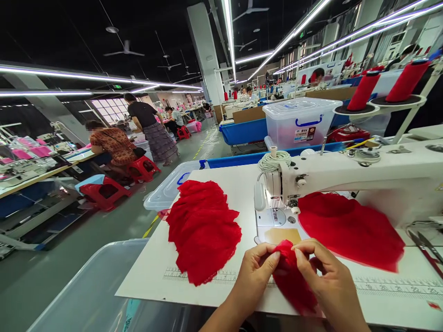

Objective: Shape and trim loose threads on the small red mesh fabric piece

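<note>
Right at the table's (214, 295) near edge, both hands pinch a red lace piece (292, 281): left hand (256, 272) and right hand (323, 279) closed on its top, its length hanging toward the person.

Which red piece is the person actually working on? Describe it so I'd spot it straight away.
Start at the white sewing machine on the white table. In front of its needle, the left hand and right hand pinch a small red fabric piece. Unlike the red lace stack and red pile, it is lifted and folded.
</note>
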A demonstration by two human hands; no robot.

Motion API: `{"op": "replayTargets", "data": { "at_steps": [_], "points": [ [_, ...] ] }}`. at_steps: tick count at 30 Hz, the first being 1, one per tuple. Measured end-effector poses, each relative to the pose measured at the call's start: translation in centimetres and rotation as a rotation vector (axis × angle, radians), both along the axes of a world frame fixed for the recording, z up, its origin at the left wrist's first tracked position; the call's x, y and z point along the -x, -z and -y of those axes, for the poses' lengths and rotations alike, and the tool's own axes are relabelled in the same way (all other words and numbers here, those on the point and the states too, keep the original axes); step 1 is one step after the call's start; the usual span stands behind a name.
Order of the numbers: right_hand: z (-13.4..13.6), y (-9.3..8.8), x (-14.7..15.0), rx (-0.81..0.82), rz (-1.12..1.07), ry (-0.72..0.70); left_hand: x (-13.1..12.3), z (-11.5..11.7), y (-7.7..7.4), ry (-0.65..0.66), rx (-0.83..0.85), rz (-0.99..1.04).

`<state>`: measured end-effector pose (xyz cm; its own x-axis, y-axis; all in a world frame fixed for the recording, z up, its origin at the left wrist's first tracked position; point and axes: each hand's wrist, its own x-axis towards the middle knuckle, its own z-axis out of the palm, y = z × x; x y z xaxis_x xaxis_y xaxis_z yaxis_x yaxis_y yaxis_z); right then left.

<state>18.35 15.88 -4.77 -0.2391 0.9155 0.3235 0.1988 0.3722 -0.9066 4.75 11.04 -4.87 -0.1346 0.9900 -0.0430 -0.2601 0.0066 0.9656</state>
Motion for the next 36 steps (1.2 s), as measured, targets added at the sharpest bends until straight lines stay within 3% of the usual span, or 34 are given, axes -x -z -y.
{"op": "replayTargets", "data": {
  "at_steps": [4,7,19,22,28,30,34,36],
  "points": [
    [0.2,0.1,0.1,0.287,-0.214,-0.062,0.0,-0.2,0.1,-0.017,0.034,0.092],
    [-0.1,0.3,-0.1,0.310,-0.261,-0.061,0.0,-0.2,0.0,-0.032,0.013,0.038],
    [-1.4,-0.4,-0.6,-0.051,0.021,-0.203,-0.2,0.1,-1.1,-0.034,-0.092,-0.210],
    [-1.1,0.2,-0.1,-0.143,0.035,-0.115,-0.2,0.1,-1.4,-0.016,-0.082,-0.183],
    [-1.7,0.8,0.2,-0.483,0.066,0.207,-0.6,0.1,-1.4,0.067,0.028,-0.204],
    [-1.8,0.4,0.0,-0.440,0.018,0.141,-0.5,0.0,-1.3,0.100,0.050,-0.209],
    [-1.8,-0.2,-1.1,-0.137,-0.092,-0.074,-0.1,0.0,-1.7,0.080,0.016,-0.250],
    [-2.2,-0.6,-1.8,-0.103,-0.073,-0.133,0.1,0.1,-2.2,0.079,-0.001,-0.298]
  ]
}}
